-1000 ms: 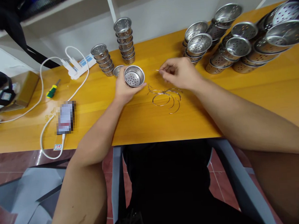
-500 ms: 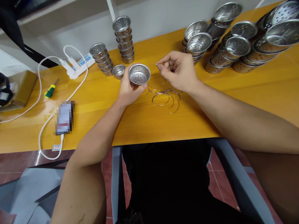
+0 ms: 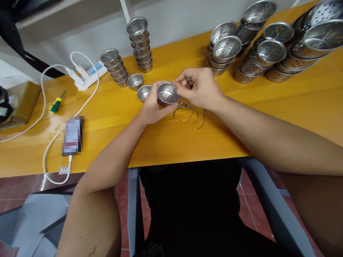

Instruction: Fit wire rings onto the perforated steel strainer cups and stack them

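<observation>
My left hand [image 3: 154, 106] is wrapped round a small perforated metal cup [image 3: 168, 93], tilted with its open mouth up toward me. Closed in a pinch, my right hand [image 3: 199, 87] has its fingertips at the cup's right rim. The thin wire in that pinch is mostly hidden now by the fingers. Several curved metal wires [image 3: 193, 119] lie on the table below the hands. Just left of the held cup stand a low metal cup [image 3: 143, 93], partly behind my left hand, and another small cup [image 3: 135, 82].
Stacks of perforated cups [image 3: 141, 46] [image 3: 116, 68] stand at the back left, with larger stacks [image 3: 270, 54] at the right. A power strip [image 3: 92, 76], a screwdriver [image 3: 56, 105] and a phone on a cable [image 3: 72, 136] lie to the left on the wooden table [image 3: 161, 148].
My left hand has brought the cup right and nearer to me. My right hand has come down to its rim, closing the gap. The low cup behind my left hand has come into view.
</observation>
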{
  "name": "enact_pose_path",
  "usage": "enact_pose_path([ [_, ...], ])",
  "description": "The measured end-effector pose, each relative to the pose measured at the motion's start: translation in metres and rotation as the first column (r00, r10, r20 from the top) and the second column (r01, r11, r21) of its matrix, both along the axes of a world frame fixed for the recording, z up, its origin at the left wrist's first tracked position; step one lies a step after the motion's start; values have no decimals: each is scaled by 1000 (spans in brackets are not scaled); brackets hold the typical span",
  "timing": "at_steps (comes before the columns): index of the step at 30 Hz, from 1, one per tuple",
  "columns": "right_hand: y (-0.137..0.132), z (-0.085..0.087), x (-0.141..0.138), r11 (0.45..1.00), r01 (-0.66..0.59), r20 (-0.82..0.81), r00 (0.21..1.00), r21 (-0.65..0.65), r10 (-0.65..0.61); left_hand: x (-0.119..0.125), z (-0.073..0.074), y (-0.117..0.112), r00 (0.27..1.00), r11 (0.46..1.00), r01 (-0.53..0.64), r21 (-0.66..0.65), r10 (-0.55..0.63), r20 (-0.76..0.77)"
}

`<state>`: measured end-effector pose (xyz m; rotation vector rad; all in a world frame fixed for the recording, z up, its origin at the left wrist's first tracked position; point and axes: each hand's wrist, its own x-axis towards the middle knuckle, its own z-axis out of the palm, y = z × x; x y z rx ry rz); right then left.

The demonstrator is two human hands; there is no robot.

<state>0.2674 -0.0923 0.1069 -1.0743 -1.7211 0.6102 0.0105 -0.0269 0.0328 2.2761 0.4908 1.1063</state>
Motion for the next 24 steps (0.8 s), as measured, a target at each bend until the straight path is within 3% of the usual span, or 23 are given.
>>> enact_pose_path([
  [10, -3, 1, -2, 999, 9, 37, 999, 32, -10, 0, -1, 1, 997, 999, -32, 18, 33, -63],
  [16, -3, -4, -13, 999, 34, -13, 999, 16, -34, 4, 8, -10, 993, 994, -100, -48, 97, -62],
  [21, -5, 6, -9, 990, -139, -118, 984, -27, 135, 2, 15, -15, 996, 981, -84, -176, 82, -17],
  [24, -8, 15, -2, 944, -318, -179, 937, -89, 299, -1, 14, -12, 999, 967, -46, -249, 50, 9],
])
